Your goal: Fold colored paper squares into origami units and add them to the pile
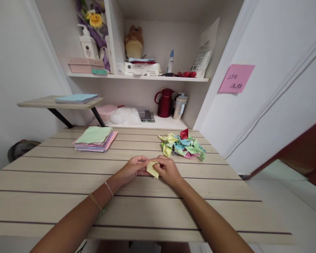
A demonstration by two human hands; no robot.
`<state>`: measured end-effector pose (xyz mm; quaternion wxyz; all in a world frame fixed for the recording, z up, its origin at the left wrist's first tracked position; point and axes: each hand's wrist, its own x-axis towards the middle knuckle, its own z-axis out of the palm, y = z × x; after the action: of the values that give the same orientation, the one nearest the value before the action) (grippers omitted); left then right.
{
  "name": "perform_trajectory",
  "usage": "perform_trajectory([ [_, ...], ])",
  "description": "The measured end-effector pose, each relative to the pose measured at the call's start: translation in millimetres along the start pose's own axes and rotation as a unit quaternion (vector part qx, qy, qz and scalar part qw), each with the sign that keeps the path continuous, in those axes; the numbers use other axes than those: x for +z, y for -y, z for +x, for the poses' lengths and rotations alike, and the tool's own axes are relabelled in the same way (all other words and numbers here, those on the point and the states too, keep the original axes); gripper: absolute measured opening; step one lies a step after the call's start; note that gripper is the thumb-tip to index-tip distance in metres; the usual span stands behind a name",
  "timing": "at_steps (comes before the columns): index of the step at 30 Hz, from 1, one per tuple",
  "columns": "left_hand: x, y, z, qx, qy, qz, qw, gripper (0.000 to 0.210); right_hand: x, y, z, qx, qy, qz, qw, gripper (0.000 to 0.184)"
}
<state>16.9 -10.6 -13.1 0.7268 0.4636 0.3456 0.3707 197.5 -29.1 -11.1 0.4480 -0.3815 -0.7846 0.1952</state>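
Note:
A small piece of folded yellow paper (pixel 153 170) is held between my two hands, low over the middle of the table. My left hand (pixel 135 168) pinches its left edge with thumb and fingers. From the other side my right hand (pixel 167 170) grips it, the fingers bent over its upper right part. Just beyond my right hand lies a pile of folded paper boats (pixel 191 146) in green, blue, yellow and pink, with a red one (pixel 184 134) on top. A stack of coloured paper sheets (pixel 94 137) sits farther off to the left, pale green uppermost.
The slatted wooden table (pixel 137 221) meets a white shelf unit (pixel 158 78) at the back. A raised wooden stand (pixel 42 102) at back left carries blue paper (pixel 76 98). On the lower shelf are a red jug (pixel 164 103) and a tumbler (pixel 180 107). A pink note (pixel 236 78) hangs on the right wall.

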Motion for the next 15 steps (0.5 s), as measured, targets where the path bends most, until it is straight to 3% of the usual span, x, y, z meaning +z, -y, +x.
perform_trajectory([
  [7,-2.2,-12.3,-7.0,0.034,-0.003,-0.011,0.999,0.036,-7.0,-2.5,0.6,-0.034,0.078,0.037,0.996,0.05],
  [12,-2.4,-19.6,-8.9,0.053,-0.001,0.036,0.998,0.046,-4.3,-6.1,0.1,0.034,0.104,0.119,0.987,0.042],
  [15,-6.7,-17.7,-4.1,0.084,-0.034,0.07,0.993,0.05,-3.5,-6.8,-0.5,0.054,0.095,0.153,0.982,0.032],
])
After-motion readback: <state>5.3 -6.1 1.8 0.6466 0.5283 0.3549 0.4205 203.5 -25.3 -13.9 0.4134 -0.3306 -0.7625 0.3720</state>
